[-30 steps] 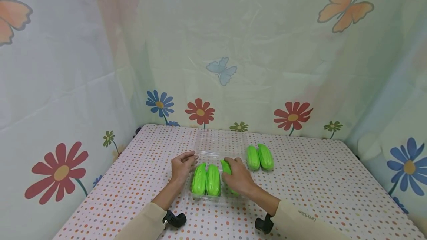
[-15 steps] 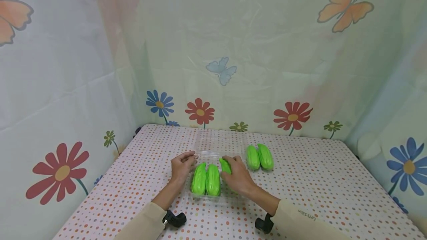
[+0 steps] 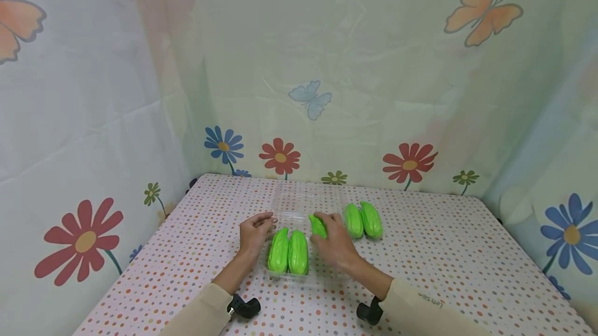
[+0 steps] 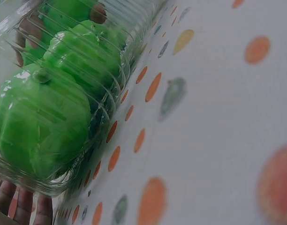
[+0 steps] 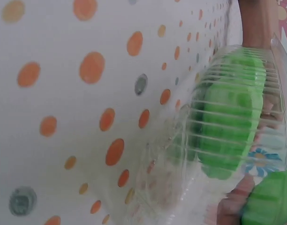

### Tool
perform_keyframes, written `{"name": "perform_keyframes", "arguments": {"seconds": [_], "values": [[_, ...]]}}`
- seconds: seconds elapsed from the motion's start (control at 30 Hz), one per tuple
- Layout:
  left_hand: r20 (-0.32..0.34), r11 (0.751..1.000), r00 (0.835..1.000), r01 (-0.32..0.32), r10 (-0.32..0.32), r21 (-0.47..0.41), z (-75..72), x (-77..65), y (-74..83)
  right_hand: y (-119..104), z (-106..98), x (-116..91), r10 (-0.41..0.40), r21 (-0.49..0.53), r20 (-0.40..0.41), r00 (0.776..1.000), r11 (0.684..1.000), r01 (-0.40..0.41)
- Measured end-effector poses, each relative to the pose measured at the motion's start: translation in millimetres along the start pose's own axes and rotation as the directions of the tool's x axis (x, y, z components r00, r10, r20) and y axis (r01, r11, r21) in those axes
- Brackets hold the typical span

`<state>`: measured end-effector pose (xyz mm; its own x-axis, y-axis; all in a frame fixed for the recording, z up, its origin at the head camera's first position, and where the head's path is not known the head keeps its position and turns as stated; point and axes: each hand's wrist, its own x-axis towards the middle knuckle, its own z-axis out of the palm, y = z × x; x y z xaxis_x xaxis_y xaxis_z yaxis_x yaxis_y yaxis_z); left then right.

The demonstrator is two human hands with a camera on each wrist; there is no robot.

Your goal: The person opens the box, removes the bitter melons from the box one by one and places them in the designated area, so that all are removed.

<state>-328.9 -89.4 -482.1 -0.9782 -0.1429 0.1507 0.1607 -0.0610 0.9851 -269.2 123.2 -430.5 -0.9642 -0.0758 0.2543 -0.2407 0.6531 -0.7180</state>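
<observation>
A clear plastic box [image 3: 288, 276] stands on the table, its lid [image 3: 308, 196] folded back. Two bright green ribbed gourds, shaped like bitter melons, lie side by side in its left part: a left gourd [image 3: 278, 252] and a right gourd [image 3: 298, 253]. My right hand [image 3: 334, 242] grips a third green gourd [image 3: 318, 226] above the box's right part, covering much of it. That held gourd [image 5: 270, 201] also appears low in the right wrist view. My left hand [image 3: 254, 232] rests at the box's left side, fingers [image 4: 24, 206] extended beside the clear wall.
Just right of the box, two more green gourds [image 3: 354, 220] [image 3: 371, 219] lie together, with what looks like clear plastic at their near ends. A dotted cloth [image 3: 420, 253] covers the table. Printed curtains [image 3: 374, 66] close off the back and sides.
My right hand has shifted slightly away from me, and the gourd in it has risen, its near end no longer showing below the hand. The left hand stays in place.
</observation>
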Motion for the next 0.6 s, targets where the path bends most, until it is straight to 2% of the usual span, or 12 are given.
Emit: {"name": "perform_keyframes", "arguments": {"seconds": [0.27, 0.6], "values": [[-0.001, 1.0, 1.0, -0.013, 0.013, 0.003, -0.2, 0.4, -1.4, 2, -4, 6, 0.009, -0.022, -0.039, 0.999, 1.0, -0.01], [-0.005, 1.0, 1.0, -0.007, 0.007, 0.005, -0.5, -0.3, -0.8, 1, -9, 15, -0.04, -0.011, -0.064, 0.997, 0.999, 0.04]]}}
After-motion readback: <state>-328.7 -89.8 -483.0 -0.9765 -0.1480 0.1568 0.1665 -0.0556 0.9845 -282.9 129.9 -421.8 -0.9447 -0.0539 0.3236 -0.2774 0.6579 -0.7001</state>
